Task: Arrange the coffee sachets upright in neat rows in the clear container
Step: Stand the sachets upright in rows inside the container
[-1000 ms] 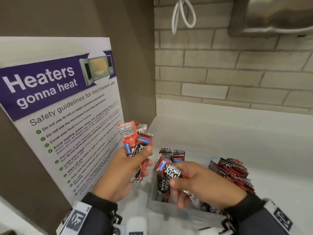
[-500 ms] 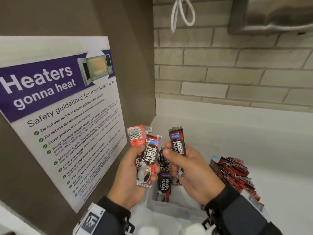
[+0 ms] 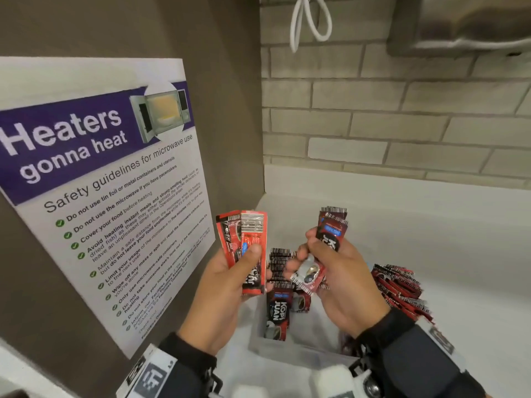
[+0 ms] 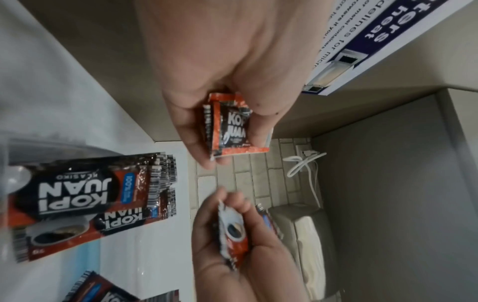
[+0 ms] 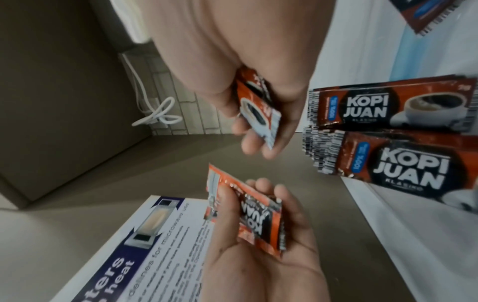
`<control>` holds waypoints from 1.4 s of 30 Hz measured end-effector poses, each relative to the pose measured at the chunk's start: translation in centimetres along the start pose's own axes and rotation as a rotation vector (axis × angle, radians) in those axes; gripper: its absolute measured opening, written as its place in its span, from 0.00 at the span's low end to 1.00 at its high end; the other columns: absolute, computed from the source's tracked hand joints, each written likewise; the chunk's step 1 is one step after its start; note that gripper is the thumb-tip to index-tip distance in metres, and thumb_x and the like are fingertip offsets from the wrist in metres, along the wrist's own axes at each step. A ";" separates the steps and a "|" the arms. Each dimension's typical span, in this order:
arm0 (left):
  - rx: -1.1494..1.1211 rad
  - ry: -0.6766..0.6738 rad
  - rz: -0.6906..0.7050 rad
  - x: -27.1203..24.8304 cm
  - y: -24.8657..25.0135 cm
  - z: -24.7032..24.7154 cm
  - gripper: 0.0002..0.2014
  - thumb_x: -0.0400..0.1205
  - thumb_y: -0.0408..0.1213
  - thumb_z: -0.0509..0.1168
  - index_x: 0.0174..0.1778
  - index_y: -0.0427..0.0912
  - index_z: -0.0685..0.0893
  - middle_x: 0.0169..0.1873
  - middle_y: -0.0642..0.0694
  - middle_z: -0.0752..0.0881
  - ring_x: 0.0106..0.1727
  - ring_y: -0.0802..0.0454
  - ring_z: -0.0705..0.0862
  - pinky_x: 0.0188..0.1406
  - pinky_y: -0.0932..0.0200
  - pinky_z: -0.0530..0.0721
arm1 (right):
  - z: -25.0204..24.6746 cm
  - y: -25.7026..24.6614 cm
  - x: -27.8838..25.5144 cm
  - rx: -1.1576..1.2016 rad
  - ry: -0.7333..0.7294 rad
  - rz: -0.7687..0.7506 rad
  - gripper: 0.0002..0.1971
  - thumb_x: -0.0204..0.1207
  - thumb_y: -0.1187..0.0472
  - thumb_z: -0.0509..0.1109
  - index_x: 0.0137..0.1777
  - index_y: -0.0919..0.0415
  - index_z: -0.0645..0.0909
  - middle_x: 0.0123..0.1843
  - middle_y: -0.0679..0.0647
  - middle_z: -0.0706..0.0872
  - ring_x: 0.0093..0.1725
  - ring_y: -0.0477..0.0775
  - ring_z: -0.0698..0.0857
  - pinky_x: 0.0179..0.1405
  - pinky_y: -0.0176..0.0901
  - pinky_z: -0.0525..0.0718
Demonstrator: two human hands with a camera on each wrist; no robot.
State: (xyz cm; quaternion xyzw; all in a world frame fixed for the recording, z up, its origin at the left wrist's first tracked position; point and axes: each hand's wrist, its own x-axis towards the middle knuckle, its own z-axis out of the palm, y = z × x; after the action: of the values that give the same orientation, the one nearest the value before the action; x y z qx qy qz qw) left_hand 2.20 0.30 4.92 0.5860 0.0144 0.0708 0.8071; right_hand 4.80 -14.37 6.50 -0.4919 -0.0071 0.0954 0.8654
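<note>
I see my left hand raised over the white counter, its thumb pressed on the front of a small fan of red-and-black foil coffee sachets and the other fingers curled behind them, so they are clamped upright with the barcode ends up. In the left wrist view the same hand pinches that bundle between thumb and fingertips, the printed face toward the camera.

My right hand is just beside it, apart from it, with fingers folded round a second few sachets; their top ends stick out above the thumb and a lower end bearing a coffee-cup picture pokes out below the curled fingers. The right wrist view shows this hand gripping them tightly.

Below and between the hands sits the clear rectangular plastic container on the counter. Inside it sachets stand upright in rows, packed at the far end, with the near end of the box bare. To the right of the container lies a loose heap of further sachets on the counter.

On the brown side panel at the left hangs a white and purple microwave safety poster. Behind is a pale brick-tiled wall with a looped white cable hanging on it.
</note>
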 end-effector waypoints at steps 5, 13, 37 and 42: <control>0.108 -0.008 0.111 -0.3 -0.4 0.9 0.13 0.74 0.38 0.69 0.55 0.42 0.84 0.43 0.41 0.91 0.42 0.45 0.90 0.34 0.57 0.85 | 0.4 0.7 -0.5 -0.204 -0.045 -0.034 0.06 0.81 0.60 0.64 0.43 0.59 0.76 0.26 0.51 0.71 0.23 0.47 0.67 0.21 0.39 0.70; 0.250 -0.120 0.179 -1.0 -0.8 1.6 0.12 0.80 0.28 0.67 0.59 0.43 0.81 0.32 0.42 0.88 0.32 0.48 0.86 0.32 0.59 0.84 | 0.4 1.7 -0.3 -0.209 -0.053 0.025 0.05 0.79 0.64 0.68 0.52 0.65 0.82 0.34 0.59 0.83 0.24 0.48 0.75 0.22 0.38 0.74; -0.017 -0.108 -0.301 -1.4 -0.3 1.8 0.16 0.64 0.41 0.74 0.45 0.42 0.83 0.28 0.48 0.81 0.24 0.59 0.73 0.18 0.68 0.68 | -0.1 1.8 0.1 -0.556 0.046 -0.358 0.08 0.74 0.67 0.73 0.46 0.53 0.80 0.33 0.40 0.84 0.35 0.38 0.83 0.37 0.30 0.81; 0.150 -0.069 -0.180 -0.9 0.2 0.9 0.14 0.66 0.39 0.76 0.46 0.42 0.83 0.27 0.49 0.83 0.24 0.59 0.74 0.20 0.67 0.69 | 0.0 0.7 -0.4 -0.359 -0.023 -0.216 0.03 0.74 0.62 0.72 0.42 0.58 0.80 0.30 0.49 0.79 0.23 0.39 0.74 0.24 0.29 0.73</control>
State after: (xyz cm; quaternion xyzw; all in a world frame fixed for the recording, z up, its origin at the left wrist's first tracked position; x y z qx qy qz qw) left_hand 1.33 -0.60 5.36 0.6430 0.0441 -0.0234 0.7642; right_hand 4.28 -14.10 5.88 -0.6333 -0.0867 0.0048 0.7690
